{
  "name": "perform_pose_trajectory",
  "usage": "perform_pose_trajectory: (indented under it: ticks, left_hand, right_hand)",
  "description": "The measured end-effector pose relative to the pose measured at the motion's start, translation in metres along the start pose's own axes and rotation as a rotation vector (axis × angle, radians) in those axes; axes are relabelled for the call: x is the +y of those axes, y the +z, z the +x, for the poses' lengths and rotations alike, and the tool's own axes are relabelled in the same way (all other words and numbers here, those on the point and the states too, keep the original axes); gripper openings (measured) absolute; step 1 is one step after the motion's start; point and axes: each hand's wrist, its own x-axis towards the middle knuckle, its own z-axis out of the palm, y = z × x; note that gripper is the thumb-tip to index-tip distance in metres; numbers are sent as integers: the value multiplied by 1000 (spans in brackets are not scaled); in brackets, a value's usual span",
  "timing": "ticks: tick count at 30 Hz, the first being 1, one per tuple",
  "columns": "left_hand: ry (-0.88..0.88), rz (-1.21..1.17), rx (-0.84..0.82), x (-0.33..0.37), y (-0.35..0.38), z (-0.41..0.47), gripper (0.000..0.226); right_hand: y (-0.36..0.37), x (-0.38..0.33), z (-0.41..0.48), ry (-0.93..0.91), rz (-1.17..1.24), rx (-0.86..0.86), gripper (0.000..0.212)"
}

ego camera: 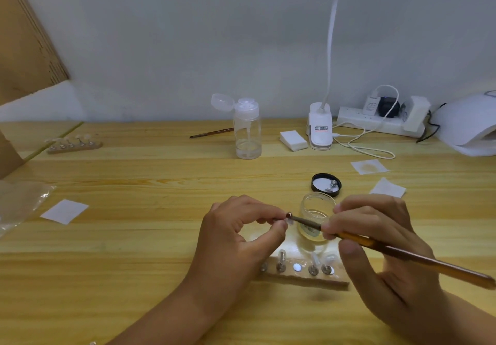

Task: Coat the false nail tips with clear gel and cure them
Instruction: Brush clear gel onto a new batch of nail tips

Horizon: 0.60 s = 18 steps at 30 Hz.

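The left hand [236, 240] pinches a small metal peg [279, 220] between thumb and forefinger, lifted above the table; the clear tip [290, 221] on its end is blurred and hard to make out. The right hand [375, 240] is closed round the brush [402, 254] low on the handle, pen-fashion, with the bristle end laid against the tip. Just behind stands the open gel jar [316, 210], its lid [326, 185] lying beyond it. Below the hands the wooden holder [303, 281] carries four more pegs and one vacant slot; a second holder [73, 146] sits far left, and the curing lamp [467, 127] is at the right edge. The tip is likely very light, thin and a little springy, and wet gel will leave it slick and easily smeared, so it is best held by the peg alone, fingers clear of the coated face. The brush wants only a light touch; pressing hard could knock the tip off its mount
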Motion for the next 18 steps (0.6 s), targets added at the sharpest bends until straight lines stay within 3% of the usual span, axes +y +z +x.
perform_pose_trajectory:
  ticks: [18]
  left_hand:
    - [-46,-27,9,2,-1,0,7]
  right_hand:
    - [-2,-1,0,-1,-1,37,20]
